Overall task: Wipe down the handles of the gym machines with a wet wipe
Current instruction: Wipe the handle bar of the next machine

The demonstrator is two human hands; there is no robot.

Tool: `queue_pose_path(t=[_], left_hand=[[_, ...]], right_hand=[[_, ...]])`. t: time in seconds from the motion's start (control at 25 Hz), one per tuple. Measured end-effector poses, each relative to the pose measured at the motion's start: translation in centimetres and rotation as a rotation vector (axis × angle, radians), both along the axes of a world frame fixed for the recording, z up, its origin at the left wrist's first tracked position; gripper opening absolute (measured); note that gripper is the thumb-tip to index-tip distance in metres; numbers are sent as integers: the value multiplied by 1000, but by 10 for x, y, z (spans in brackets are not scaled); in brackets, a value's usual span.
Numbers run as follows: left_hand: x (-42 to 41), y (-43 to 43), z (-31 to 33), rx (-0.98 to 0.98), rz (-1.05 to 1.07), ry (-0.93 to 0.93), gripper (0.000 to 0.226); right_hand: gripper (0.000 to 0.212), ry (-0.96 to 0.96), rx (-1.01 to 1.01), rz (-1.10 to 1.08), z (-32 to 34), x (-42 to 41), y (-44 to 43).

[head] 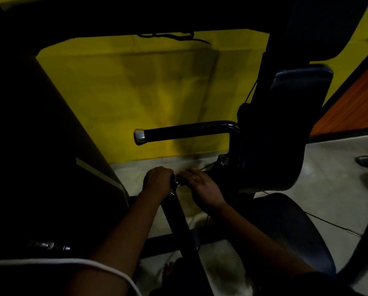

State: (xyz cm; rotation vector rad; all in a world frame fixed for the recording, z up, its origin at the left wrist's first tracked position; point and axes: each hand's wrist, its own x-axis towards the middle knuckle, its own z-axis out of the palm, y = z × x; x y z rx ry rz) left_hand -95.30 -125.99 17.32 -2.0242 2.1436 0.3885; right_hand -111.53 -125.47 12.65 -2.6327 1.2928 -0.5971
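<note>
Gripping top end of the dark near handle [183,223] with curled fingers of left hand [157,182]. Laying right hand [200,186] just beside it over the chrome tip, with fingers stretched fairly flat, blurred. Can't tell whether pressing a wet wipe under there, too dark. Also seeing second handle [185,131], horizontal, chrome-capped, above both hands against yellow wall [157,82].

A: How many views on this one?
B: One. Head cam, wide-angle, worn by the person. It looks forward and steeply down along both forearms.
A: Framing?
B: Close. Left hand [157,182] and right hand [200,186] sit just below centre, at the top of a black bar [178,223]. Machine handle [185,131] is mid-frame, farther off. Yellow wall [157,92] up top, floor [328,189] lower right. Dark, and the edges bow.
</note>
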Motion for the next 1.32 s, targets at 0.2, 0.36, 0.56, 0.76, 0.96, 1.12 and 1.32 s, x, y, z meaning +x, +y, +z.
queue_pose_path(t=[0.2,0.36,0.56,0.76,0.96,1.12,1.32], left_hand=[[2,-1,-2,9,-10,5,49],[1,-3,1,14,-9,3,45],[2,0,-1,6,-13,10,49],[3,-1,-2,-4,-3,24,50],[3,1,-3,-1,5,47,53],[3,0,-4,1,24,63,47],[1,1,-3,7,26,63,52]], right_hand=[[46,-45,-129,-442,-14,-43,0],[44,-163,-115,-338,-13,6,20],[34,-350,-142,-524,-22,-36,21],[29,-1038,175,-1047,-14,25,26],[22,-1875,679,-1171,-24,7,-10],[52,-1852,1215,-679,-31,13,0],[42,-1825,1279,-673,-15,10,-2]])
